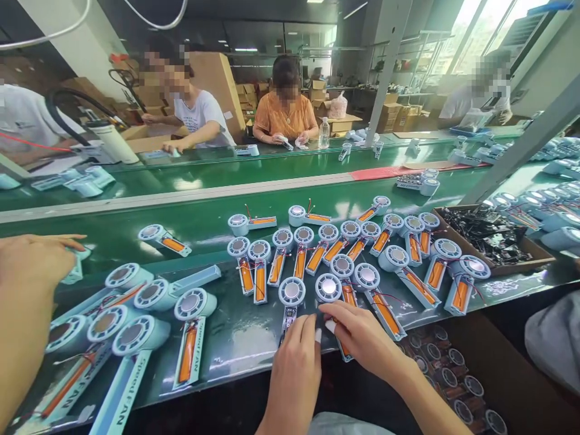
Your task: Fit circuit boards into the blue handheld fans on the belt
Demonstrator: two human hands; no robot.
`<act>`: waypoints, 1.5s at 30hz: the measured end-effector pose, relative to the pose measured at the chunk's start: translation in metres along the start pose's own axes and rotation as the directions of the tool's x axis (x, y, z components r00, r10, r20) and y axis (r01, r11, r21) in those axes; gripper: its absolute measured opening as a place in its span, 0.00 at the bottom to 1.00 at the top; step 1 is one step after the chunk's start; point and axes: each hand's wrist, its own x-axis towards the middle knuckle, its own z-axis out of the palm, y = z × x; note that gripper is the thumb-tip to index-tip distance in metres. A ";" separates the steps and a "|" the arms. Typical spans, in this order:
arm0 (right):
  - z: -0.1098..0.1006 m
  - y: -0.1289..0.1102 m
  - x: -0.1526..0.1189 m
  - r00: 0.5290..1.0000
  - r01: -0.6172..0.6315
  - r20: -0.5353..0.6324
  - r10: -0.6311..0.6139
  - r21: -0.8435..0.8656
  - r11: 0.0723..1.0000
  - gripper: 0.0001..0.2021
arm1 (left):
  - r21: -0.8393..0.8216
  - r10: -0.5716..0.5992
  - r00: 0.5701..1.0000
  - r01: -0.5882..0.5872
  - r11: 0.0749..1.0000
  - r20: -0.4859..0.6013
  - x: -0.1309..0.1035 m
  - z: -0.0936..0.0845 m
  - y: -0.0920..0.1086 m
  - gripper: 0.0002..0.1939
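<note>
Just in front of me, my left hand [299, 356] is closed over the handle of a light-blue handheld fan [291, 292], whose handle shows a small circuit board by my fingertips. My right hand [356, 332] is close beside it, fingers bent and drawn together, a white cover on one fingertip. What lies between those fingers is hidden. Under and beside the right hand are another fan with an orange battery [348, 294] and a fan head [328, 287]. Several more open-handled fans [260, 266] with orange batteries and thin red wires lie just beyond.
A co-worker's arm [31, 272] reaches in from the left above several fans [140, 335]. A cardboard box [534, 260] of small black parts stands at right. Below the bench edge, another box [498, 344] holds round parts. Several people sit across the green conveyor [203, 187].
</note>
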 end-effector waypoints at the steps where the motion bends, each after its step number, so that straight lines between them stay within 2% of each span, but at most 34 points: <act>1: 0.002 0.001 -0.001 0.999 -0.020 -0.027 0.021 0.049 0.999 0.21 | -0.019 0.007 1.000 -0.007 1.000 0.007 0.001 0.000 0.002 0.22; 6: 0.006 -0.004 -0.007 0.969 -0.178 -0.124 0.212 0.240 0.954 0.18 | -0.187 0.006 0.999 0.004 0.982 0.054 0.003 0.001 0.008 0.20; 10: 0.005 -0.010 -0.014 0.952 -0.238 -0.108 0.288 0.333 0.912 0.19 | -0.265 0.014 0.998 -0.028 0.964 -0.055 -0.006 0.008 0.006 0.16; 15: 0.006 -0.015 -0.016 0.948 -0.289 0.001 0.319 0.424 0.858 0.21 | -0.215 0.039 0.976 -0.087 0.973 -0.216 -0.025 0.026 0.002 0.16; 18: 0.007 -0.016 -0.015 0.959 -0.271 0.040 0.281 0.413 0.869 0.21 | -0.218 -0.025 0.964 -0.034 0.975 -0.266 -0.028 0.030 0.001 0.16; 20: 0.007 -0.015 -0.015 0.971 -0.234 0.029 0.238 0.337 0.912 0.20 | -0.262 -0.101 0.961 0.031 0.965 -0.258 -0.027 0.028 0.002 0.16; 23: 0.007 -0.014 -0.014 0.989 -0.146 0.017 0.145 0.081 0.986 0.22 | -0.348 -0.211 0.958 0.133 0.928 -0.197 -0.022 0.023 0.007 0.15; 25: 0.006 -0.015 -0.013 0.994 -0.088 0.060 0.093 -0.088 0.992 0.21 | -0.387 -0.269 0.948 0.188 0.903 -0.167 -0.019 0.020 0.011 0.14; 27: 0.006 -0.017 -0.012 0.993 -0.046 0.102 0.064 -0.171 0.984 0.17 | -0.423 -0.328 0.934 0.243 0.873 -0.141 -0.019 0.018 0.013 0.14; 29: 0.006 -0.019 -0.011 0.994 -0.023 0.103 0.040 -0.165 0.986 0.15 | -0.466 -0.382 0.919 0.298 0.833 -0.095 -0.020 0.017 0.013 0.13; 33: 0.005 -0.016 -0.012 0.998 0.003 0.058 0.000 -0.068 0.998 0.14 | -0.540 -0.431 0.899 0.399 0.741 0.074 -0.027 0.014 0.007 0.14; 38: 0.002 -0.012 -0.013 0.997 0.024 0.073 -0.020 -0.054 0.998 0.14 | -0.485 -0.356 0.929 0.357 0.799 0.097 -0.026 0.006 0.006 0.18; 40: 0.002 -0.012 -0.013 0.996 0.034 0.086 -0.029 -0.058 0.998 0.14 | -0.492 -0.356 0.922 0.382 0.782 0.150 -0.022 0.002 0.007 0.18; 42: 0.002 -0.012 -0.013 0.996 0.048 0.081 -0.042 -0.068 0.997 0.14 | -0.508 -0.362 0.895 0.446 0.737 0.262 -0.015 -0.001 0.008 0.19; 45: 0.002 -0.011 -0.013 0.997 0.047 0.066 -0.044 -0.046 0.998 0.13 | -0.570 -0.338 0.820 0.566 0.596 0.461 -0.005 -0.001 0.007 0.22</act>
